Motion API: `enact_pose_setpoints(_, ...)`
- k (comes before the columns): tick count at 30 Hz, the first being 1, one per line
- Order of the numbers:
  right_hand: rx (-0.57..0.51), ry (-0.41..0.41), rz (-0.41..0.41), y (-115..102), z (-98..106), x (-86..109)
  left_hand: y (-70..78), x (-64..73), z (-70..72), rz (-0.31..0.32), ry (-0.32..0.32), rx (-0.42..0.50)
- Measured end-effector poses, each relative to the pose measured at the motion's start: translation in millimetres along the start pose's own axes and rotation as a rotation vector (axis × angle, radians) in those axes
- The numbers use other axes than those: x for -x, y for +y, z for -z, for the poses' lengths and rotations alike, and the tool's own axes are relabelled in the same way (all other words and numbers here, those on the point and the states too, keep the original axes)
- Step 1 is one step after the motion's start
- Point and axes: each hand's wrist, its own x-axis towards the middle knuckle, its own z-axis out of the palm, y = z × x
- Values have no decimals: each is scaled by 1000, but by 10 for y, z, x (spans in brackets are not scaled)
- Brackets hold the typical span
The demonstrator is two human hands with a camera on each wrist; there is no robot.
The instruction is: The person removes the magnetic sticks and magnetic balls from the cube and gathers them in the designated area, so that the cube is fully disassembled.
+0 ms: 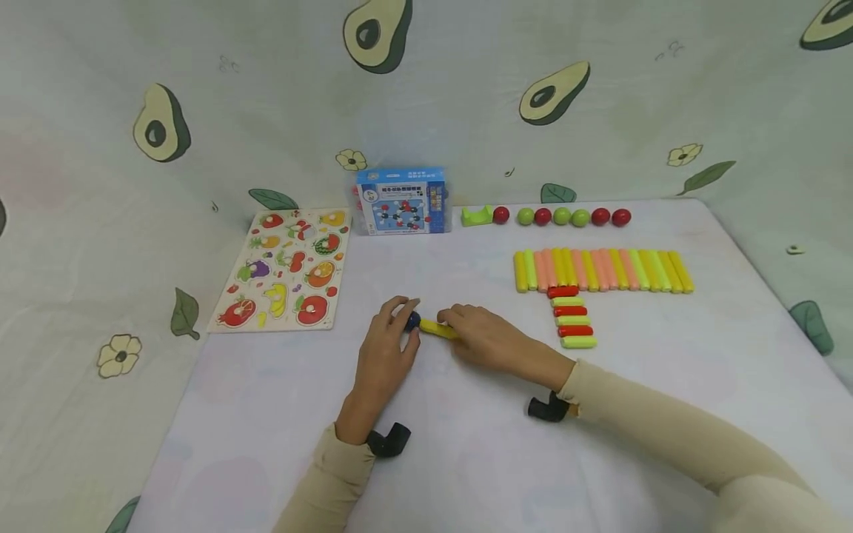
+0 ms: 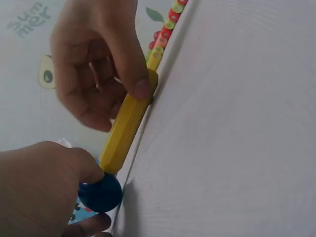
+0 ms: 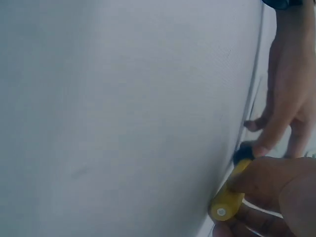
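Between thumb and fingers, my left hand (image 1: 386, 352) pinches a dark blue ball (image 1: 412, 321). My right hand (image 1: 485, 337) grips a yellow rod (image 1: 438, 329) near its right end. In the left wrist view the rod (image 2: 127, 128) meets the blue ball (image 2: 101, 193) end-on; whether it is pushed into the ball cannot be told. Seen from the right wrist, the rod's near end (image 3: 223, 210) shows a pale round spot, and the right thumb lies along its side.
A fruit puzzle board (image 1: 283, 270) lies at the left, beside an upright boxed molecule set (image 1: 402, 203). Red and green balls (image 1: 562, 216) line the back with a green curved piece (image 1: 477, 216). Coloured rods (image 1: 603, 269) form a row at the right, and shorter red and green rods (image 1: 571, 321) stand below.
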Motion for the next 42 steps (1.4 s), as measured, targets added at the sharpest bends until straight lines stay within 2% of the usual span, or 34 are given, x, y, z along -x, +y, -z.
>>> enact_pose_setpoints(4,-32,74,67,119,19,114,7,-8,-8,-13,-51,-8)
enact_pose_setpoints(9,-35,227,253,217,-3,175,3,-13,28,-32,-42,-22)
enact_pose_setpoints(11,-23,255,305,224,-11,180,-6,-11,39,-29,-44,-21)
enact_pose_setpoints(14,-6,254,329,210,-2,182,-14,-2,48,-18,-51,-13)
enact_pose_setpoints(16,10,247,303,209,15,182,-15,3,44,-6,-53,-9)
enact_pose_setpoints(19,24,233,212,253,50,197,-11,10,30,-1,-47,4)
enact_pose_setpoints(23,54,231,75,392,116,222,-14,17,6,-29,-15,7)
enact_pose_setpoints(26,89,240,6,501,158,228,-16,25,-4,-54,7,11)
enact_pose_setpoints(34,94,266,-118,713,255,164,1,31,-20,-50,-14,20)
enact_pose_setpoints(42,131,206,-255,863,330,27,-5,35,-17,-50,-4,13)
